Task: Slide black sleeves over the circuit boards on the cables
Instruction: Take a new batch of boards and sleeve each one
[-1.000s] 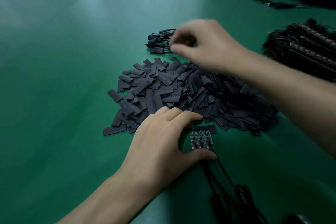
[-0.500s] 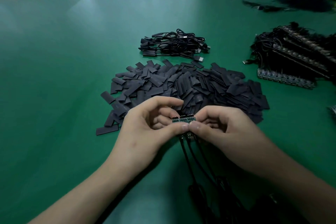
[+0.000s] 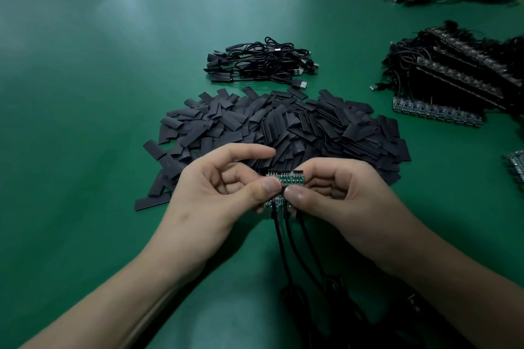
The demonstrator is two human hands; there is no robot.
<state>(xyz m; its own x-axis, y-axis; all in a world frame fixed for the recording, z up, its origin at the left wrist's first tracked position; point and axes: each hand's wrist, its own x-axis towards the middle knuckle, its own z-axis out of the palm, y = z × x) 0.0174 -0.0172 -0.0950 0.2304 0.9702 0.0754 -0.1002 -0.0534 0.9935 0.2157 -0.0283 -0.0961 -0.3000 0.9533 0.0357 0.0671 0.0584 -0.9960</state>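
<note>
Fingertips (image 3: 265, 187) first: both thumbs press the near face of the circuit boards (image 3: 285, 178), tips almost touching, with curled fingers backing the far side. So my left hand (image 3: 215, 193) and right hand (image 3: 340, 198) each pinch the same small green cluster. The left index is straight and off the boards, holding nothing. The cluster is lifted off the table (image 3: 85, 93), just in front of the near edge of the sleeves (image 3: 283, 127) pile, pin headers pointing away from me. It looks like several boards side by side; I can't tell whether they're joined or just stacked. The cables (image 3: 286, 244) hang from the bottom edge and run back toward me on the mat. Change: a second ago the right hand was out over the far bundle of cables (image 3: 261, 65) and the left was pinning the boards flat on the table. Half a second ago both hands had closed on the boards, and the grip is the same now, slightly tighter. My read: a new cycle has started, the boards in hand are bare, and no sleeve is picked yet. Next I'd need to isolate one board, free a hand and grab a sleeve from the pile. Risk is the cables tangling when I split one out. Further out: the unsleeved stock (image 3: 453, 71) sits far right with a strip of boards (image 3: 436, 113) at its front edge, well apart from my hands.
</note>
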